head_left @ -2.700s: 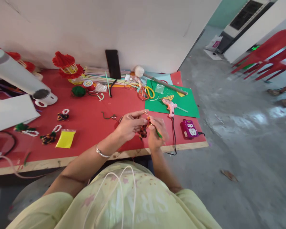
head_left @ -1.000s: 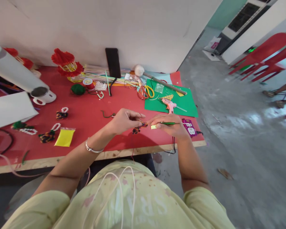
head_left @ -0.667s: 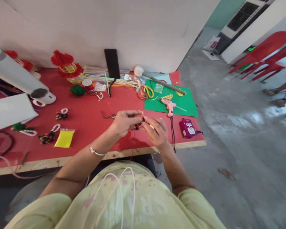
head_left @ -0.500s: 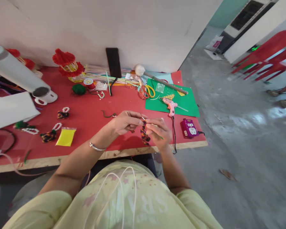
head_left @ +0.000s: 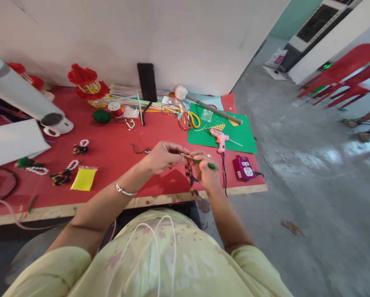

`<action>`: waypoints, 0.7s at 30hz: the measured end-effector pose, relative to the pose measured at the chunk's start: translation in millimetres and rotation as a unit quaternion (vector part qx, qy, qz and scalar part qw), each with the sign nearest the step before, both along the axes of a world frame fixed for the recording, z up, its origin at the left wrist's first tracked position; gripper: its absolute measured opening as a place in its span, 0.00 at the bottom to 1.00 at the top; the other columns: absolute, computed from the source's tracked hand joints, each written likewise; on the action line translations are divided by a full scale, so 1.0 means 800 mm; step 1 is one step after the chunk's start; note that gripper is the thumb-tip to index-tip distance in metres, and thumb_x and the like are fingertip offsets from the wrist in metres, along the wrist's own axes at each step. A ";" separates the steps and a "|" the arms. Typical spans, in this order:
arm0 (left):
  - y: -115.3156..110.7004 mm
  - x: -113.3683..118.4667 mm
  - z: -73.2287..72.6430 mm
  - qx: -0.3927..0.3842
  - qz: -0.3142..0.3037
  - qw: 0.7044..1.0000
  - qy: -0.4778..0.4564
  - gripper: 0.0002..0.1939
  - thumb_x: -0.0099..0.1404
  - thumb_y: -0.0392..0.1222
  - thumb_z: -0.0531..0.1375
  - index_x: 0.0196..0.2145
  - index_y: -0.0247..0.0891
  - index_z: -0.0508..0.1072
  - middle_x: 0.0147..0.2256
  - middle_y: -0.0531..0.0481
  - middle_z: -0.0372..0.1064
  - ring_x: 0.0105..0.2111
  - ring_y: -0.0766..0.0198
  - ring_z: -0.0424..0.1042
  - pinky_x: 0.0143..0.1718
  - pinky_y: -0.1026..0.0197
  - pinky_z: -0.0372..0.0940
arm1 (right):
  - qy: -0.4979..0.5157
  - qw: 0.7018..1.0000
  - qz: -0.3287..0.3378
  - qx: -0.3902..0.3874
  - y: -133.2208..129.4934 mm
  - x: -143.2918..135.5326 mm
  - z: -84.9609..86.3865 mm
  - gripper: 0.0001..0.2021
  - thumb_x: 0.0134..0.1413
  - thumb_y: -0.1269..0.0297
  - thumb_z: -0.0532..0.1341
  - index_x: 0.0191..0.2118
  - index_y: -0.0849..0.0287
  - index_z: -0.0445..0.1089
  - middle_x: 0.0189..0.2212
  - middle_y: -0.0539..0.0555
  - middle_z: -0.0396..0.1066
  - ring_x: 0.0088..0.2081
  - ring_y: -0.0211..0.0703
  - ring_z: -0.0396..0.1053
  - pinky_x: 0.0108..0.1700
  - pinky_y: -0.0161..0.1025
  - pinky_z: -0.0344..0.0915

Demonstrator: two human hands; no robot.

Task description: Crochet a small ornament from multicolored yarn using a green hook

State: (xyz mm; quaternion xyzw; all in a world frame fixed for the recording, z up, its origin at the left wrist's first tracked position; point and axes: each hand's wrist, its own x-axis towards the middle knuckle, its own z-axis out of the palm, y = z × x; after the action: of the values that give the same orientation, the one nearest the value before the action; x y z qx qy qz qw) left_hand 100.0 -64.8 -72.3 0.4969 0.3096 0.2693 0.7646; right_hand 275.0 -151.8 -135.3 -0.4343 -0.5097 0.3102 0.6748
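Over the front part of the red-covered table (head_left: 104,148), my two hands meet. My right hand (head_left: 207,175) is closed around a green-handled crochet hook (head_left: 210,166), whose metal tip points left toward the other hand. Thumb and fingers of my left hand (head_left: 162,159) pinch the upper end of a dark multicoloured crocheted strip (head_left: 189,175). The strip hangs down between the hands, curling toward its lower end. The stitches at the hook's tip are too small to make out.
On the right are a pink glue gun (head_left: 219,139), a purple power socket box (head_left: 244,168) and yellow-handled scissors (head_left: 194,119). At left lie crocheted pieces with white bead loops (head_left: 62,176), a yellow packet (head_left: 84,178) and a white mug (head_left: 57,124). A phone (head_left: 147,82) leans against the wall.
My right hand has turned, so the green handle of the hook now shows across it. The crocheted strip hangs longer and slightly further right. My left hand stays nearly in place.
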 end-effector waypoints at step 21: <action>-0.014 -0.004 -0.003 -0.152 0.018 0.986 -0.062 0.22 0.42 0.35 0.79 0.38 0.33 0.86 0.24 0.49 0.76 0.14 0.80 0.52 0.16 0.68 0.39 | -0.218 0.962 -0.061 0.152 -0.003 0.000 -0.001 0.13 0.64 0.48 0.66 0.50 0.43 0.81 0.45 0.55 0.83 0.44 0.50 0.82 0.46 0.51 0.80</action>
State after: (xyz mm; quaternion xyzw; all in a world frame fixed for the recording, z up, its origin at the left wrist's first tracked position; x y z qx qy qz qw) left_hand 96.4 -75.7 -74.8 0.3520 0.3079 0.2633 0.8438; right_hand 275.0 -154.4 -136.1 -0.4142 -0.6581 0.0847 0.6231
